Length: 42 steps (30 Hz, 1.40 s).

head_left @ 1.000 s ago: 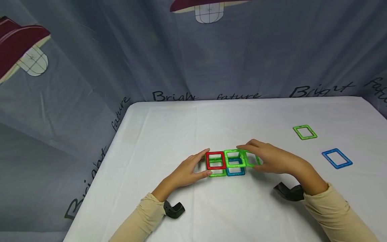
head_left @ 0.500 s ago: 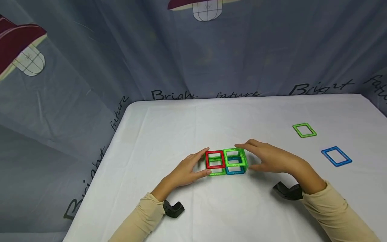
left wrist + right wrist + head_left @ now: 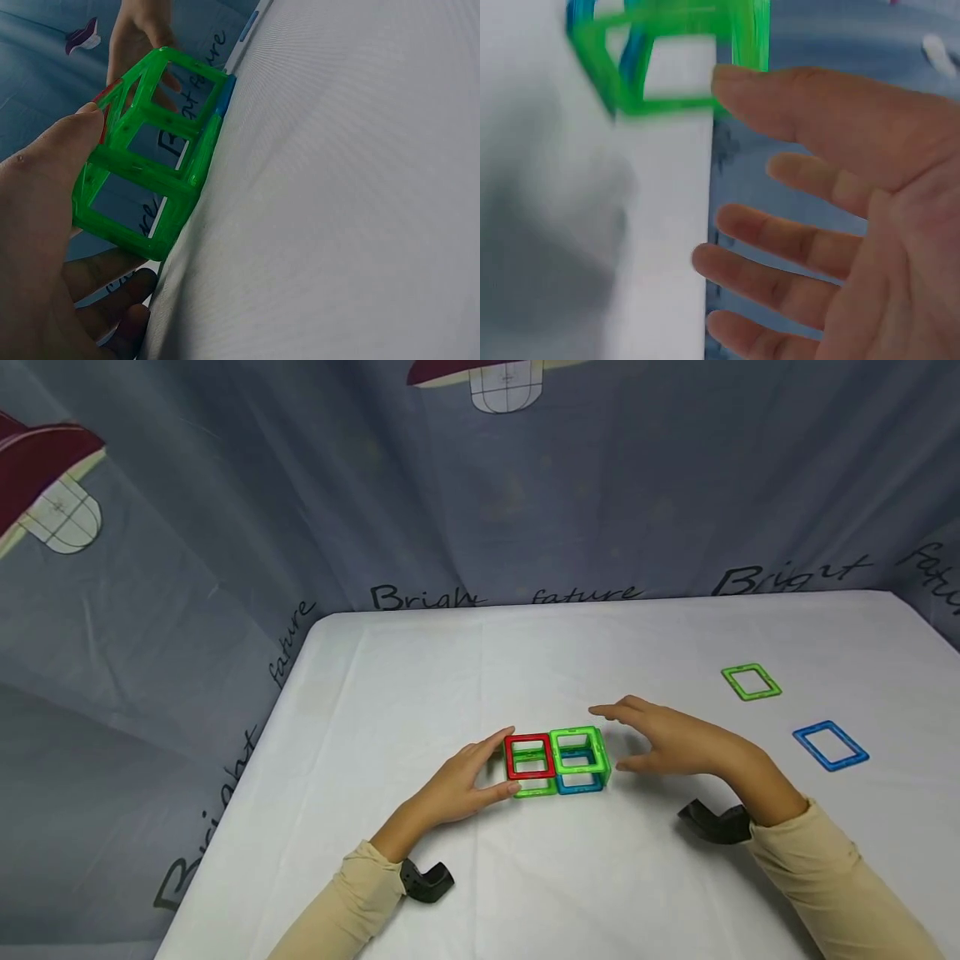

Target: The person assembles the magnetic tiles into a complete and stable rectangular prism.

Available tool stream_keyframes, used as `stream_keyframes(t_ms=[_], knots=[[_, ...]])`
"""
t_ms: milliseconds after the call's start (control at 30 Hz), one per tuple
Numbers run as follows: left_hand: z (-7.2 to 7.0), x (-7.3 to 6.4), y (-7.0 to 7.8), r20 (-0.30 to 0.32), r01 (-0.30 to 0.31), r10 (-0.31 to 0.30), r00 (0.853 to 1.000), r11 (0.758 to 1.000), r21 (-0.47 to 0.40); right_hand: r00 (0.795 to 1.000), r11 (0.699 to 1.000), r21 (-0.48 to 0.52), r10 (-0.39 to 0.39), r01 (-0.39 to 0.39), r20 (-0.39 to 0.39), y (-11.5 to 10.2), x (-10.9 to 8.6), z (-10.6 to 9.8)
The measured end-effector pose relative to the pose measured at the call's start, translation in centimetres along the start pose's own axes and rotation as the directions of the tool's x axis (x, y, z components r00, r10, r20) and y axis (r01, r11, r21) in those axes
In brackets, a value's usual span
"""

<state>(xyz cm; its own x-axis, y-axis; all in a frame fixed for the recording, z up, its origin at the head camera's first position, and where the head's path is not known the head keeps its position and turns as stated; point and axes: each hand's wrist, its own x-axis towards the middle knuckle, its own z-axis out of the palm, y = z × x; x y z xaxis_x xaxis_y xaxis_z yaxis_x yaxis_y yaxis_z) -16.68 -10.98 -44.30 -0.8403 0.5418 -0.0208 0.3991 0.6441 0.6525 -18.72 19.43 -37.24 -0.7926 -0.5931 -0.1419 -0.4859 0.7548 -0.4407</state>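
Head view: left hand (image 3: 457, 787) pinching the left end of a two-cell box of square red, green and blue plastic frames (image 3: 553, 757) on a white tabletop (image 3: 420, 677); right hand (image 3: 678, 739), digits apart, just beside the right end. Left wrist view: thumb against the box's upper edge. Right wrist view: box beyond the thumb tip.

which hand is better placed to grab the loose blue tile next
Probably the right hand: it holds nothing and is nearer the loose blue tile, while the left hand grips the joined tiles.
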Motion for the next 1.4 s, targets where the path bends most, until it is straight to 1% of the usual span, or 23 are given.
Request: stream_keyframes(t_ms=[67, 167, 267, 400, 467, 533, 700, 767, 833, 867, 900, 967, 1033, 1100, 1233, 1400], knots=[[0.0, 0.0, 0.0, -0.003, 0.0, 0.0, 1.0, 1.0, 0.001, 0.999, 0.999, 0.027, 0.043, -0.042, -0.028, 1.3, 0.0, -0.4], [0.0, 0.0, 0.1, -0.004, -0.005, 0.005, 1.0, 1.0, 0.001, 0.988, 0.991, 0.047, 0.127, -0.123, -0.086, 4.0, -0.2, -1.1], [0.0, -0.1, 0.2, -0.006, -0.012, 0.012, 1.0, 1.0, 0.001, 0.968, 0.978, 0.055, 0.209, -0.203, -0.142, 6.8, -0.2, -1.6], [0.0, -0.2, 0.1, -0.01, -0.012, 0.012, 1.0, 1.0, -0.001, 0.939, 0.958, 0.065, 0.287, -0.279, -0.191, 9.9, -0.5, -1.8], [0.1, -0.3, 0.1, -0.009, -0.011, 0.011, 1.0, 1.0, -0.006, 0.918, 0.942, 0.073, 0.336, -0.328, -0.21, 11.3, -0.7, -1.9], [0.2, -0.3, 0.0, -0.011, -0.015, 0.015, 1.0, 1.0, -0.004, 0.889, 0.917, 0.081, 0.398, -0.39, -0.226, 12.3, -1.1, -2.0], [0.4, -0.2, -0.3, -0.036, -0.045, 0.046, 0.998, 0.999, 0.02, 0.808, 0.834, 0.069, 0.548, -0.547, -0.217, 14.3, -2.3, -2.3], [0.4, -0.2, -0.3, -0.041, -0.05, 0.051, 0.998, 0.999, 0.021, 0.788, 0.81, 0.067, 0.583, -0.582, -0.198, 14.8, -2.6, -2.4], [0.3, -0.2, -0.2, -0.037, -0.044, 0.044, 0.998, 0.999, 0.016, 0.774, 0.796, 0.071, 0.602, -0.601, -0.196, 15.3, -2.8, -2.3], [0.3, -0.1, -0.2, -0.034, -0.038, 0.038, 0.999, 0.999, 0.014, 0.77, 0.793, 0.076, 0.606, -0.604, -0.201, 15.4, -2.9, -2.2], [0.3, -0.1, -0.2, -0.029, -0.03, 0.03, 0.999, 1.0, 0.004, 0.77, 0.795, 0.081, 0.603, -0.601, -0.207, 15.5, -2.9, -2.2], [0.2, -0.2, -0.2, -0.026, -0.02, 0.02, 0.999, 1.0, 0.001, 0.777, 0.806, 0.092, 0.589, -0.584, -0.223, 15.5, -2.7, -2.0], [0.2, -0.3, -0.2, -0.025, -0.016, 0.016, 1.0, 1.0, 0.0, 0.788, 0.821, 0.098, 0.568, -0.562, -0.239, 15.2, -2.4, -1.9], [0.2, -0.3, -0.2, -0.026, -0.018, 0.018, 0.999, 1.0, 0.001, 0.804, 0.839, 0.101, 0.542, -0.535, -0.244, 15.0, -2.1, -1.8], [0.1, -0.3, -0.3, -0.019, -0.02, 0.02, 1.0, 1.0, -0.005, 0.824, 0.861, 0.101, 0.506, -0.498, -0.254, 14.3, -1.6, -1.7], [-0.1, -0.2, -0.2, -0.014, -0.024, 0.024, 1.0, 1.0, -0.017, 0.826, 0.867, 0.091, 0.495, -0.49, -0.269, 13.3, -1.3, -1.8]])
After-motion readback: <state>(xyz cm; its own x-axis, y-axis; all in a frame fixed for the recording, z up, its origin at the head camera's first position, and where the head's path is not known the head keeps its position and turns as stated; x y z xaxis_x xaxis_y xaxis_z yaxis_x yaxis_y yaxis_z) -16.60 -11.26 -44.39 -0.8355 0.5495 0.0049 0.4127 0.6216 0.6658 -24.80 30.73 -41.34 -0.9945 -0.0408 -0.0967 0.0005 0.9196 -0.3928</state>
